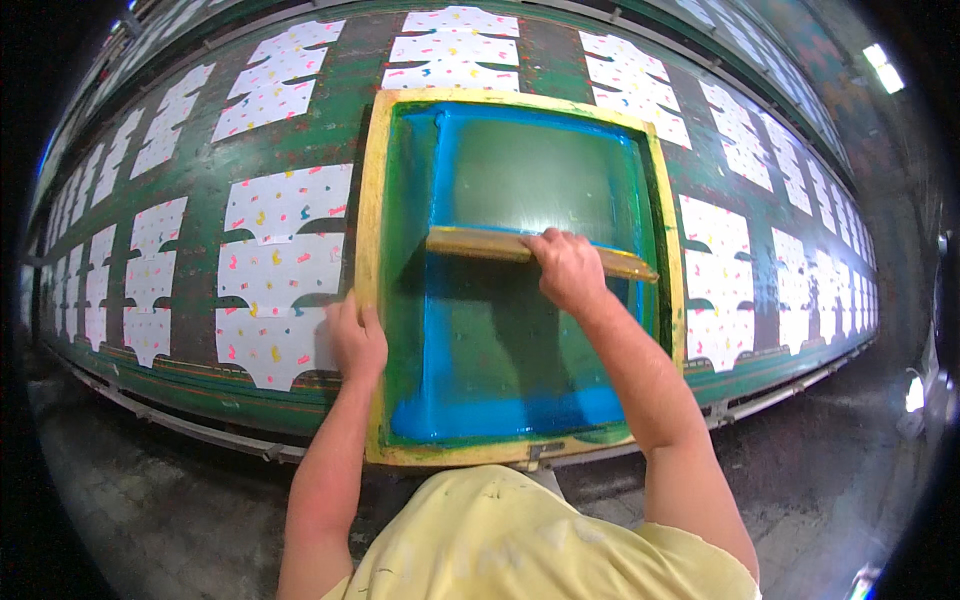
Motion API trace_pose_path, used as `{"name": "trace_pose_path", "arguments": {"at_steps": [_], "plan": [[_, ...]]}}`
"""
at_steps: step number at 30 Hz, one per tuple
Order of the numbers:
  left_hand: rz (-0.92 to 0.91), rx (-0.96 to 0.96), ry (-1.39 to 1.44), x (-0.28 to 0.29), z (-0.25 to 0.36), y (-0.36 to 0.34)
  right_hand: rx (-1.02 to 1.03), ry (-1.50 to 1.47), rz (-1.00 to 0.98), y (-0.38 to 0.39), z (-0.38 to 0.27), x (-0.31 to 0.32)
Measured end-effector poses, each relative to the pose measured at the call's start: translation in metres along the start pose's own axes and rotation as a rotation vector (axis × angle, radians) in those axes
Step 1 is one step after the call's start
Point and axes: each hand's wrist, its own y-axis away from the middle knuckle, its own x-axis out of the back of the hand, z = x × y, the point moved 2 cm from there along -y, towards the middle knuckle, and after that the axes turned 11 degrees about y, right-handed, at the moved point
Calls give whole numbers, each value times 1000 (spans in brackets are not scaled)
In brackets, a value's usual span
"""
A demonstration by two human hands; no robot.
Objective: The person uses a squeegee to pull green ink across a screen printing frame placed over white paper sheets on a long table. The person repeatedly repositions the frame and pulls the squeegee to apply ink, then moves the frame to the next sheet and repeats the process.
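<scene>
So the squeegee [475, 245] is a long, straight wooden bar, honey-brown and a bit grubby, with yellowish smears toward its right end and a thin line of blue showing along its far edge. It sits crosswise over the mesh [530, 180], inside the screen frame [371, 200], left end a touch farther from the person than the right. The frame's yellow, pretty worn, with green and dark stains around the inside edges. The mesh is a dull grey-green with a shiny patch in the far half, and bright blue ink [500, 418] runs down the left side, along the far edge and in a fat band at the near end.

Right-hand grip [567, 262] is closed over the top of the squeegee, pinching it right of the middle, so more bar sticks out to the left than to the right. Left-hand grip [355, 338] is at the frame's left rail, lower half, fingers curled and kinda blurry. Can't tell if it's really clamped on the wood or just resting against it. The squeegee is up and to the right of that one, well clear of it.

Frame's lying on a long green tabletop [200, 240], with rows of white pieces [285, 260] covered in little coloured prints on both sides and beyond the far edge.
</scene>
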Motion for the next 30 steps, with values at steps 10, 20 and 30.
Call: {"name": "trace_pose_path", "arguments": {"at_steps": [10, 20, 30], "plan": [[102, -61, -56, -1, 11, 3, 17, 140, 11, -189, 107, -37], [131, -113, -96, -2, 16, 3, 5, 75, -6, -236, 142, -51], [134, -124, -60, -2, 11, 3, 116, 130, -229, -196, 123, -17]]}}
